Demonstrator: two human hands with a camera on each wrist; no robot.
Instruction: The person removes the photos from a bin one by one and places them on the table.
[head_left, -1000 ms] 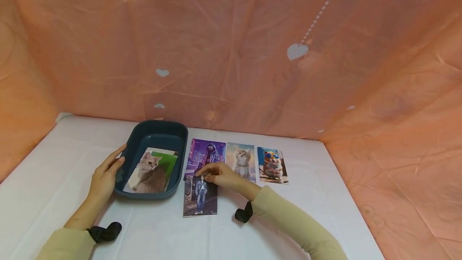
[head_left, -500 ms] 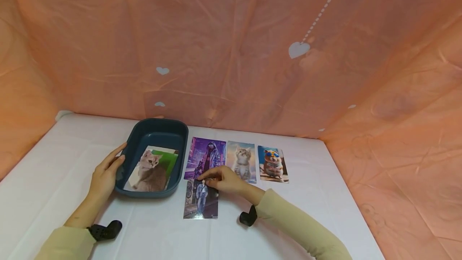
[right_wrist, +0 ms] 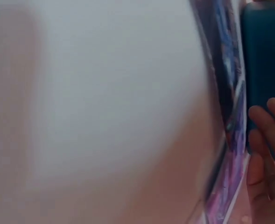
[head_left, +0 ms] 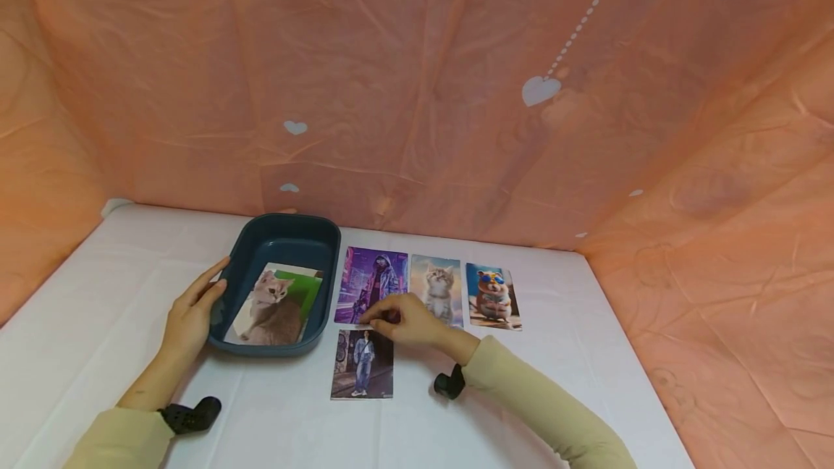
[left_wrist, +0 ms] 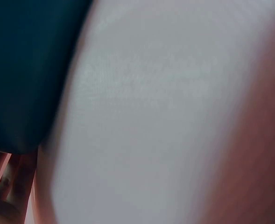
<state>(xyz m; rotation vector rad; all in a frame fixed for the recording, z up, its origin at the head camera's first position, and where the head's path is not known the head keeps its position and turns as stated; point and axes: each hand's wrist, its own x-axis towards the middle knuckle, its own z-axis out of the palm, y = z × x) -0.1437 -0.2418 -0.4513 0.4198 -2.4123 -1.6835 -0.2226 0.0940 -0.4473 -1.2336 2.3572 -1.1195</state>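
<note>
The left hand (head_left: 185, 320) grips the left wall of a dark blue plastic tray (head_left: 331, 273), its thumb near the rim; in the left wrist view its fingers (left_wrist: 20, 179) lie against the tray's outside. A cat picture card (head_left: 276, 313) lies in the tray on top of a green one. The right hand (head_left: 410, 320) hovers at the top edge of a photo card of a person in denim (head_left: 363, 368), its bent fingertips by the gap below a purple card of a hooded figure (head_left: 371, 281). No pinch on a card shows.
A kitten card (head_left: 438, 284), partly behind the right hand, and a hamster card with sunglasses (head_left: 493, 299) lie to the right in the same row. The white tabletop (head_left: 586, 353) meets an orange cloth backdrop (head_left: 391, 93) with hearts.
The denim photo card has slid a little toward the person and now lies flat, just below the purple card. The right hand moved slightly with it. Left hand and tray have stayed put.
</note>
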